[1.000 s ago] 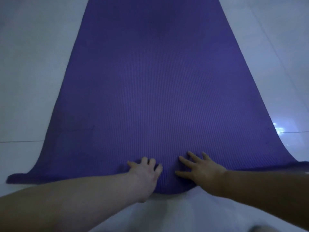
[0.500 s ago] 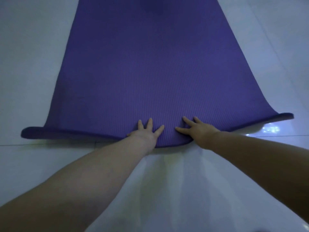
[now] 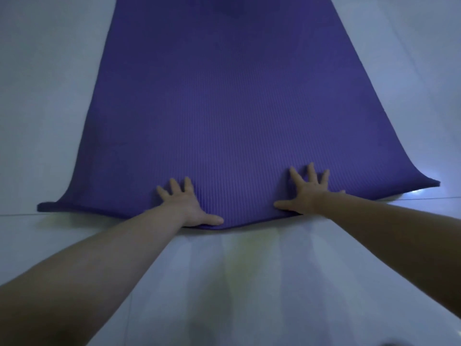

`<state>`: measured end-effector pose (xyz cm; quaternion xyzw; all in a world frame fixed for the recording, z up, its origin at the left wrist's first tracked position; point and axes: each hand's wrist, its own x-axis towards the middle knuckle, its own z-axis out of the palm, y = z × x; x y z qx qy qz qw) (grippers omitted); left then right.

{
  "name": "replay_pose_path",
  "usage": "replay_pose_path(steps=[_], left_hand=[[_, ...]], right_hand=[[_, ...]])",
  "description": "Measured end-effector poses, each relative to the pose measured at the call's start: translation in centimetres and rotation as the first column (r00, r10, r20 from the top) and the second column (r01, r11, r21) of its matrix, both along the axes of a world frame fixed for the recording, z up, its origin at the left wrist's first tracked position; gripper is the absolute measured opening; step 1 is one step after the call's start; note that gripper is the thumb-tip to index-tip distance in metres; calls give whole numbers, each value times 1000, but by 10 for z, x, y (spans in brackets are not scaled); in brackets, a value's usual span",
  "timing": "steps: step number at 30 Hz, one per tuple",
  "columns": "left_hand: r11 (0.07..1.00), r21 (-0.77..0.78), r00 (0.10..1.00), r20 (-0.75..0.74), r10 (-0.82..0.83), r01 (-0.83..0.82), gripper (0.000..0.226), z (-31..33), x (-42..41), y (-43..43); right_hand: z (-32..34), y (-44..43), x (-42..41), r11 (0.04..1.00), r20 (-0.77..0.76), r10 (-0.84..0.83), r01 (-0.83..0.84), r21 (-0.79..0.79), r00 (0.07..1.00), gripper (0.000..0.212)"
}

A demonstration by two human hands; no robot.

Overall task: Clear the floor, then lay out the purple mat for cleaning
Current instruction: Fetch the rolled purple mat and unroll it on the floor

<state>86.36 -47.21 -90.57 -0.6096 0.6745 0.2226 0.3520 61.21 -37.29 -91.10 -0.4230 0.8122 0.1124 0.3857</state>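
Note:
The purple ribbed mat (image 3: 224,108) lies unrolled on the pale tiled floor and runs away from me past the top of the view. Both palms press flat on its near edge. My left hand (image 3: 184,206) rests left of the middle with fingers spread and the thumb along the edge. My right hand (image 3: 306,191) sits right of the middle, also spread. The mat's two near corners curl slightly up off the floor.
Glossy pale floor tiles (image 3: 249,283) surround the mat on all sides, with a grout line running across near the mat's near edge. A bright light reflection (image 3: 414,193) shines on the floor by the right corner.
My hands have slid apart along the mat's near edge, from close together at the middle to a wider spread. The mat has shifted away from me over the past second.

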Motion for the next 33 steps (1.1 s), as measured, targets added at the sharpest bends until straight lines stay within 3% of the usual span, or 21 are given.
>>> replay_pose_path(steps=[2, 5, 14, 22, 25, 28, 33], left_hand=[[998, 22, 996, 66, 53, -55, 154, -4, 18, -5], [986, 49, 986, 54, 158, -161, 157, -8, 40, -9], [989, 41, 989, 54, 138, -140, 156, -12, 40, -8], [996, 55, 988, 140, 63, -71, 156, -2, 32, -17], [997, 53, 989, 139, 52, -60, 156, 1, 27, -26], [994, 55, 992, 83, 95, -99, 150, 3, 23, -30], [973, -218, 964, -267, 21, -81, 106, 11, 8, -44]], right_hand=[[-3, 5, -7, 996, -63, -31, 35, 77, 998, 129], [-11, 10, -12, 993, -65, -59, 65, 97, 996, 143], [-8, 13, -2, 997, -148, -33, 43, 66, 988, 141], [-5, 4, -6, 996, -161, 1, 14, 91, 987, 139], [1, -10, -12, 994, -182, 23, -3, 108, 983, 127], [9, -20, -16, 998, -148, -60, 60, -1, 987, 95], [18, -40, -11, 981, -94, -48, 29, -191, 994, 63]])
